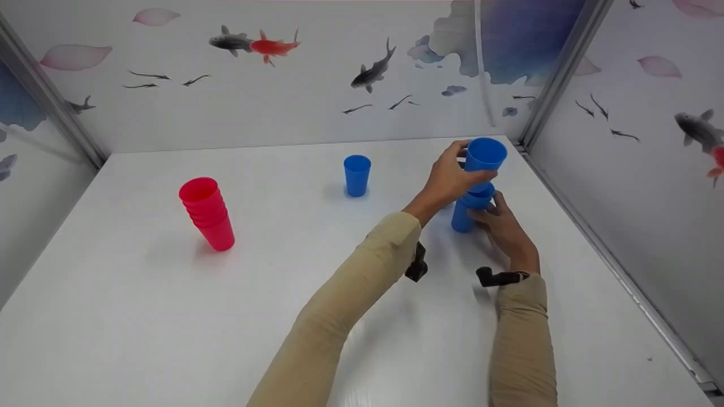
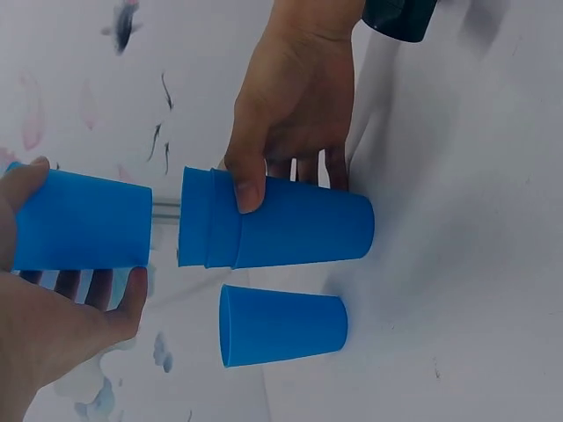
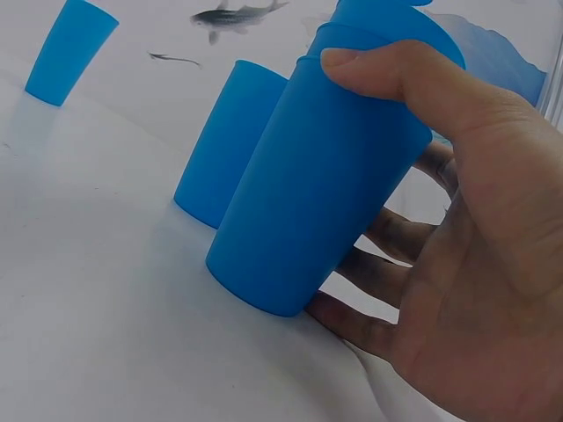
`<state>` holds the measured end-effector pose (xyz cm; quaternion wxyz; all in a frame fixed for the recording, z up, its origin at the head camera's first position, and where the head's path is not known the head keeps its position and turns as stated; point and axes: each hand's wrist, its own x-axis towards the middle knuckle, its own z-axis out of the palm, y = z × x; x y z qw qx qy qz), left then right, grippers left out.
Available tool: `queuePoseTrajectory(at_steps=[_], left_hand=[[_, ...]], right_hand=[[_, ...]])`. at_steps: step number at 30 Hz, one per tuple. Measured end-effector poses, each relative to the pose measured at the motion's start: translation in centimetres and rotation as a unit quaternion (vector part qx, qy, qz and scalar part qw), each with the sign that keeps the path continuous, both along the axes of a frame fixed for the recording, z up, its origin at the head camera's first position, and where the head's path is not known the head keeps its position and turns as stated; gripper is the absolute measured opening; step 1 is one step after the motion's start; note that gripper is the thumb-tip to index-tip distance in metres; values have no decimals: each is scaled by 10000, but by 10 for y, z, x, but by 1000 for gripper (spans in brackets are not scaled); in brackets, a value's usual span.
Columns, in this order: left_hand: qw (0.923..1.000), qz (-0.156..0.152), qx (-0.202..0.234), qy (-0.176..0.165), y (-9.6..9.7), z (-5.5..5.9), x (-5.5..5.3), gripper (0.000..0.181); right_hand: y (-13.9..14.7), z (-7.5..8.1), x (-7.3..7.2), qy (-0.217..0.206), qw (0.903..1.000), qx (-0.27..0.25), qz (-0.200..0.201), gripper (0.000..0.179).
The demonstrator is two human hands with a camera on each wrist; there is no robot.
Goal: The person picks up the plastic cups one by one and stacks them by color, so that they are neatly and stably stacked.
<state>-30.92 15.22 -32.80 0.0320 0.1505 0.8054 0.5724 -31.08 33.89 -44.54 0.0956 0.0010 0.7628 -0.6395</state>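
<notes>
My left hand (image 1: 449, 175) grips a blue cup (image 1: 485, 155) by its sides, straight above a short stack of nested blue cups (image 1: 464, 217). In the left wrist view a gap shows between the raised cup (image 2: 84, 220) and the stack's top rim. My right hand (image 1: 506, 229) holds that stack upright on the table, thumb on the near side just below the rims and fingers round the far side. A single blue cup (image 3: 230, 141) stands close behind the stack in the right wrist view; in the head view it is mostly hidden.
Another blue cup (image 1: 357, 176) stands upright toward the back middle of the white table (image 1: 283, 316). On the left is a stack of nested red cups (image 1: 208, 212). Printed wall panels (image 1: 311, 107) enclose the back and sides.
</notes>
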Motion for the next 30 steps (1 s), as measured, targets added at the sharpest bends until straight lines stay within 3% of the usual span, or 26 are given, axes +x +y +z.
queuePoseTrajectory(at_steps=[7,18,30], left_hand=[[9999,111,-38,4,6,-3,-2,70],[9998,27,-41,-175,11,-18,1,71],[9998,173,17,11,-21,-19,-14,71]], right_hand=[[-7,14,10,1,10000,16,53,104],[-9,15,13,-10,9999,-20,120,104],[2,-5,-3,-36,9998,-155,-83,104]])
